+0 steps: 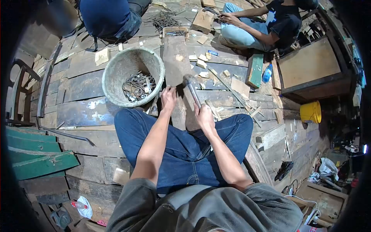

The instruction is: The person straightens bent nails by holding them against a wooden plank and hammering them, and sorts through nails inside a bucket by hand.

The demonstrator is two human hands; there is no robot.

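My right hand (205, 116) is wrapped round the handle of a hammer (192, 91). The hammer's head points away from me, above a long wooden plank (178, 58) lying between my crossed legs. At the plank's left edge rests my left hand (169, 99), its fingers drawn together; whatever they may pinch is too small to make out. Just left of that hand stands a grey bucket (112, 75) with a pile of rusty metal pieces (139, 87) at its bottom.
Wood offcuts (201, 63) and thin sticks (232, 92) litter the floor. Ahead lies a heap of nails (166, 20). Two people sit nearby, one in light jeans (241, 34). A wooden cabinet (311, 63), a yellow bucket (310, 112) and green boards (46, 164) flank me.
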